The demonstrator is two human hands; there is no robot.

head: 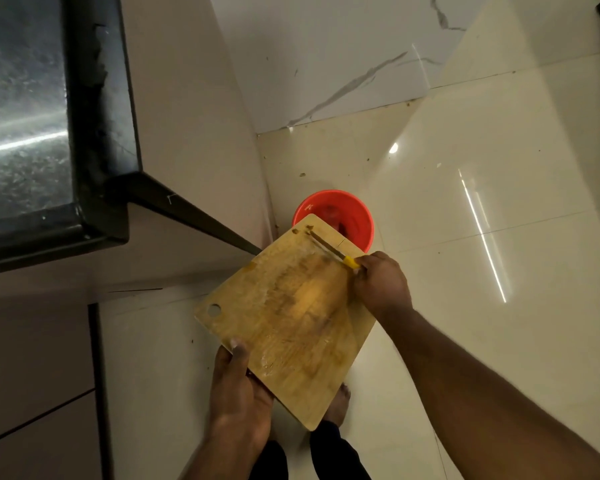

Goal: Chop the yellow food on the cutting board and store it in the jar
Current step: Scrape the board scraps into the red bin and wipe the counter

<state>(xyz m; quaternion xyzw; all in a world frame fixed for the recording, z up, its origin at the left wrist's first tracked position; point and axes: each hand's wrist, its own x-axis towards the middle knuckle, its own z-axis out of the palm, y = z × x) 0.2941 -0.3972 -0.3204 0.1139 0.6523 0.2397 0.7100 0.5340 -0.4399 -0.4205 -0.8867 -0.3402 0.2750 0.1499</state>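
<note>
Holding the cutting board (pixel 288 317) over the red bucket (pixel 343 216), left hand (pixel 238 393) grips its edge; right hand (pixel 381 282) grips the knife (pixel 329 249).

stained wooden cutting board (pixel 291 317), tilted over floor, small scraps at far corner

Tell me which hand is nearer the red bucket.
Right. The right hand holds the knife at the far end of the board, just short of the bucket. The left hand holds the board's near edge, farther away.
</note>
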